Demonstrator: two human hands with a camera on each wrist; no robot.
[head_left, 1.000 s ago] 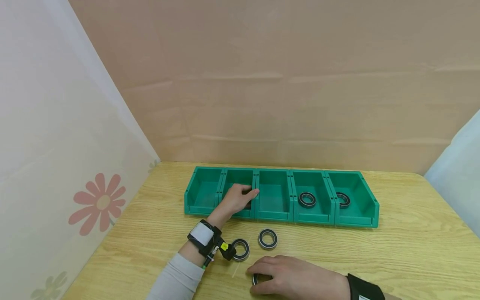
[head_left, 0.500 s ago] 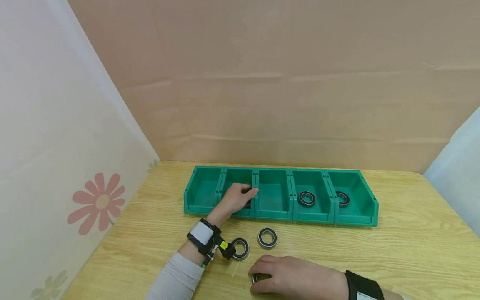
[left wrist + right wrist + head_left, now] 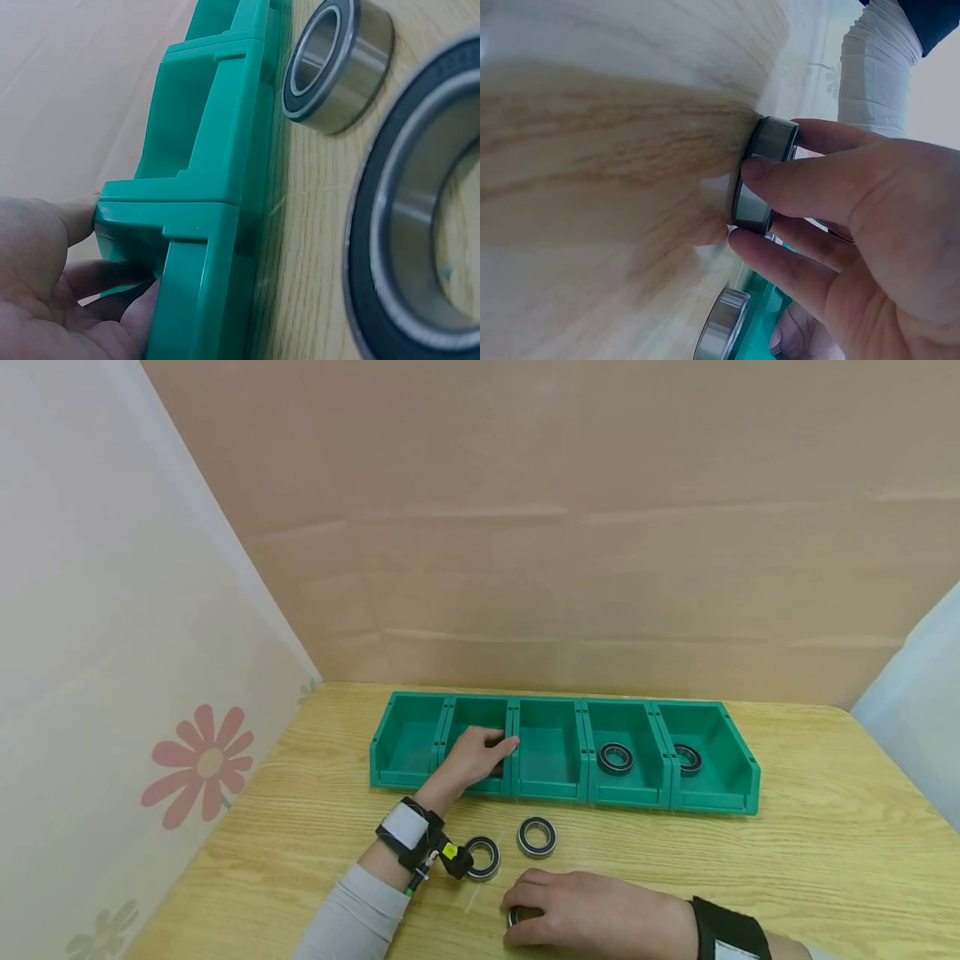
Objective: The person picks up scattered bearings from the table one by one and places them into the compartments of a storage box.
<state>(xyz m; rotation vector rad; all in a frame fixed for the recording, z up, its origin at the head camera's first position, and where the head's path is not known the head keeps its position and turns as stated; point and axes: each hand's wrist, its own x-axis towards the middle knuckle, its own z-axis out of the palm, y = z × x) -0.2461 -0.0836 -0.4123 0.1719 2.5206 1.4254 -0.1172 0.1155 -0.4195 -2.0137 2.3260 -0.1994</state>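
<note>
In the head view my left hand (image 3: 471, 758) reaches into the second green bin (image 3: 486, 788) from the left. The left wrist view shows its thumb at the upper edge of the bin's divider wall (image 3: 172, 214), with the fingers curled inside, gripping the wall. My right hand (image 3: 592, 914) pinches a ball bearing (image 3: 513, 917) at the near table edge. In the right wrist view that bearing (image 3: 776, 139) lies flat on the wood between thumb and fingertips. Two more bearings lie on the table, one in front of the bins (image 3: 550, 838), another (image 3: 493, 864) beside the left wrist camera.
The green bins stand joined in a row across the back of the table (image 3: 810, 777). One bearing (image 3: 628, 762) sits in the fourth bin, and another (image 3: 697, 762) is in the rightmost bin, partly hidden by its divider. A brown covering (image 3: 570, 568) rises behind the row.
The right hand has shifted very slightly right, its fingers still around the bearing. The left hand stays at the second bin, and the other bearings keep their places.
</note>
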